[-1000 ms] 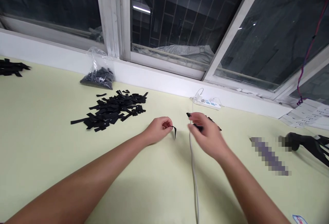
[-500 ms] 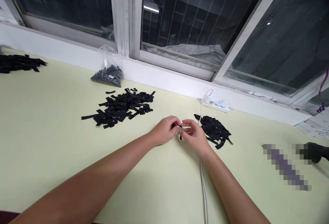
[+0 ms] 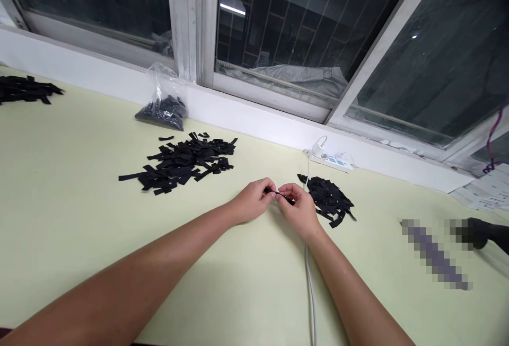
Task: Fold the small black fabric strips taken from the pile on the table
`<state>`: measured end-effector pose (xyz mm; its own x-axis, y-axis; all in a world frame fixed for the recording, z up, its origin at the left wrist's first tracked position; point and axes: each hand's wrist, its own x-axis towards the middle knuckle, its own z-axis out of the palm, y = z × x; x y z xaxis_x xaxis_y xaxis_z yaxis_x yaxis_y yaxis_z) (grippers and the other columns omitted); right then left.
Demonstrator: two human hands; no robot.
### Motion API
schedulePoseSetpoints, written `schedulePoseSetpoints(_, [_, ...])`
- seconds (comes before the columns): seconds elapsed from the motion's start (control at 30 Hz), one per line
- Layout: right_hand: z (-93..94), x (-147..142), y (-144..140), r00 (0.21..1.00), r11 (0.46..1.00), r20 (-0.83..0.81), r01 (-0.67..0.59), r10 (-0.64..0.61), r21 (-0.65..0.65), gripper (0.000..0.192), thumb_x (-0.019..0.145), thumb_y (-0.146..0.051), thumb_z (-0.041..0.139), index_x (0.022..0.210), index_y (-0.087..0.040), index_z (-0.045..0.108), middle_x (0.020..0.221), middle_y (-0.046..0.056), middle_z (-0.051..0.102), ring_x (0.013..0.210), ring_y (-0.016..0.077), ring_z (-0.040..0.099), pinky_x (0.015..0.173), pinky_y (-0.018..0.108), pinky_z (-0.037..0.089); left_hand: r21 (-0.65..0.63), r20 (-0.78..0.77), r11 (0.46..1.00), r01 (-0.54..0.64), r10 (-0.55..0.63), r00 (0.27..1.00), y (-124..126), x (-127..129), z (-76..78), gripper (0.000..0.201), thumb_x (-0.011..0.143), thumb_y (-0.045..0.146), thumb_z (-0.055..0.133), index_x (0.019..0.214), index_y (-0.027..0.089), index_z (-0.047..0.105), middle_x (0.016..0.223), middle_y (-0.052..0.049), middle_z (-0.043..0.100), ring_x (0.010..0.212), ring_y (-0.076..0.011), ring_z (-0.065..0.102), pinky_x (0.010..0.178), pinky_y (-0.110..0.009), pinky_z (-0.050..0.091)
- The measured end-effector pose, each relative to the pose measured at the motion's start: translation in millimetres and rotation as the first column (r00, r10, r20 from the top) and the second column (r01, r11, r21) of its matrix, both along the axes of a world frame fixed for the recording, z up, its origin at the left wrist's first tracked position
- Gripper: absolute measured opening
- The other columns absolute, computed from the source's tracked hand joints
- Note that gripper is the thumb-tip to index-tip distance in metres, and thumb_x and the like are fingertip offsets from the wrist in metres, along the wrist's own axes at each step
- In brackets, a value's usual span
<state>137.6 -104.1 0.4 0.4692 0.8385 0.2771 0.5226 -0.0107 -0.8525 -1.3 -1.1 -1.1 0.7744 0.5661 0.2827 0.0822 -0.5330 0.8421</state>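
My left hand [image 3: 255, 198] and my right hand [image 3: 298, 209] meet over the middle of the pale yellow table [image 3: 246, 277]. Between them runs a short black fabric strip [image 3: 277, 193], pinched by the fingertips of both hands. Part of the strip lies hidden within each hand. Just right of my right hand is a small pile of black strips [image 3: 332, 196]. A larger, looser pile of black strips [image 3: 183, 160] spreads to the left, beyond my left forearm.
A clear plastic bag [image 3: 163, 107] of black pieces stands by the sill. A white power strip [image 3: 332, 161] lies at the back, its cable [image 3: 309, 282] running under my right forearm. More black strips [image 3: 27, 90] lie far left. A black object [image 3: 483, 233] is at right.
The strip's loose end, which hung down between my hands, now lies in my right hand, and the strip stretches across between my fingertips. The view has shifted slightly.
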Motion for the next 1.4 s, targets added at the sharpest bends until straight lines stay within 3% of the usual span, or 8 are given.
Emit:
schedulePoseSetpoints(0.23, [8.1,3.9,-0.5,0.988,0.99,-0.065,-0.138,0.138,0.006,0.023,0.077,-0.041,0.065,0.086,-0.02,0.065,0.083,0.004,0.069,0.075,0.0167,0.061,0.071,0.031,0.047,-0.121,0.121,0.991,0.066,-0.051,0.991,-2.5,2.2,-4.9,0.011,0.089,0.028,0.051,0.098,0.022,0.051,0.088,0.001,0.057,0.073,-0.0122,0.051,0.067,-0.026,0.042])
schedulePoseSetpoints(0.37, [21.5,48.1,-12.6,0.989,0.996,-0.119,0.086,-0.088,-0.022,0.028,0.068,-0.043,0.07,0.083,-0.02,0.065,0.078,0.004,0.067,0.073,0.0192,0.06,0.071,0.035,0.047,-0.223,0.216,0.975,0.008,0.041,0.976,-0.1,3.9,-3.1,0.031,0.089,0.034,0.057,0.115,0.025,0.043,0.112,-0.004,0.056,0.088,-0.0125,0.057,0.078,-0.028,0.047])
schedulePoseSetpoints(0.5, [24.5,113.6,-37.5,0.8,0.781,0.074,0.597,-0.595,-0.181,0.037,0.065,-0.048,0.068,0.09,-0.022,0.069,0.092,0.012,0.069,0.087,0.0311,0.06,0.079,0.049,0.045,-0.201,0.177,0.97,-0.134,0.17,0.969,6.0,3.2,-0.3,0.026,0.088,0.032,0.057,0.11,0.024,0.044,0.115,-0.005,0.056,0.088,-0.0126,0.057,0.074,-0.026,0.048])
schedulePoseSetpoints(0.63, [13.1,142.2,-49.1,0.574,0.583,0.303,0.81,-0.761,-0.07,0.045,0.073,-0.052,0.055,0.105,-0.023,0.069,0.094,0.016,0.067,0.113,0.043,0.048,0.091,0.062,0.035,-0.046,0.136,0.987,-0.156,0.161,0.977,10.6,-0.2,-1.1,0.017,0.088,0.029,0.054,0.103,0.022,0.052,0.108,-0.005,0.06,0.095,-0.0166,0.058,0.078,-0.029,0.049])
schedulePoseSetpoints(0.9, [-4.0,104.3,-21.7,0.71,0.77,0.321,0.628,-0.627,0.114,0.042,0.082,-0.045,0.045,0.107,-0.019,0.066,0.107,0.013,0.067,0.102,0.0304,0.054,0.093,0.046,0.04,0.379,-0.102,0.925,-0.026,0.07,0.992,7.4,-6.9,-2.3,0.018,0.092,0.028,0.046,0.098,0.02,0.062,0.112,-0.009,0.064,0.109,-0.0255,0.055,0.097,-0.043,0.043])
schedulePoseSetpoints(1.0, [-6.6,94.8,-15.6,0.746,0.813,0.342,0.573,-0.571,0.108,0.04,0.082,-0.045,0.046,0.106,-0.019,0.066,0.11,0.012,0.067,0.105,0.0292,0.054,0.096,0.045,0.039,0.52,-0.185,0.837,-0.17,0.304,0.934,12.2,-9.0,-1.9,0.026,0.09,0.029,0.05,0.111,0.017,0.062,0.137,-0.017,0.053,0.132,-0.0357,0.041,0.11,-0.055,0.028])
schedulePoseSetpoints(1.17, [-9.0,88.7,-12.4,0.779,0.852,0.361,0.514,-0.512,0.098,0.038,0.082,-0.044,0.048,0.106,-0.019,0.066,0.109,0.011,0.068,0.103,0.0277,0.055,0.094,0.043,0.04,0.61,-0.332,0.684,-0.401,0.68,0.654,31.9,-18.2,-4.4,0.06,0.087,0.049,0.054,0.128,0.006,0.057,0.157,-0.028,0.025,0.147,-0.0483,0.004,0.114,-0.066,-0.002])
schedulePoseSetpoints(1.4, [-8.7,83.1,-10.5,0.813,0.88,0.356,0.471,-0.461,0.064,0.036,0.082,-0.043,0.049,0.104,-0.02,0.066,0.108,0.01,0.069,0.098,0.0259,0.058,0.092,0.041,0.041,0.573,-0.487,0.734,-0.365,0.663,0.569,47.6,-25.5,-5.7,0.08,0.092,0.062,0.029,0.149,0.008,0.038,0.16,-0.022,0.022,0.15,-0.0396,0.008,0.116,-0.065,-0.004])
